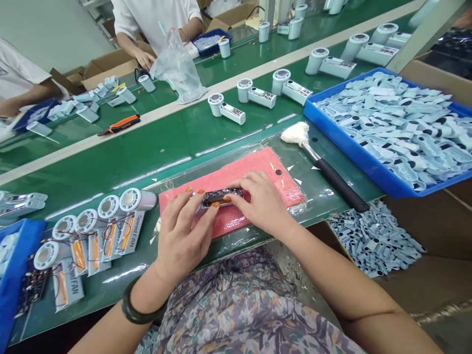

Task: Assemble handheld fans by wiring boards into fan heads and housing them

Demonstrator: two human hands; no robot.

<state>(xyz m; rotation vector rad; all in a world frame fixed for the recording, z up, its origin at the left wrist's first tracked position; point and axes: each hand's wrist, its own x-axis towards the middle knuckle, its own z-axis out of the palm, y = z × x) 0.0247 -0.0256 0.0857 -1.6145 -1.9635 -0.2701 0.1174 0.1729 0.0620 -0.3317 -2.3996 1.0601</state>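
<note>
A small dark circuit board lies over a pink foam mat on the green bench. My left hand pinches the board's left end with thumb and fingers. My right hand grips its right end, fingers curled over it. A row of several unfinished fan units with white round heads, red wires and "Speed FAN" labels lies to the left of my left hand.
A blue tray full of pale blue plastic shells stands at the right. More shells fill a box below it. A black-handled brush lies beside the mat. Assembled fans ride the green belt. Other people work across the belt.
</note>
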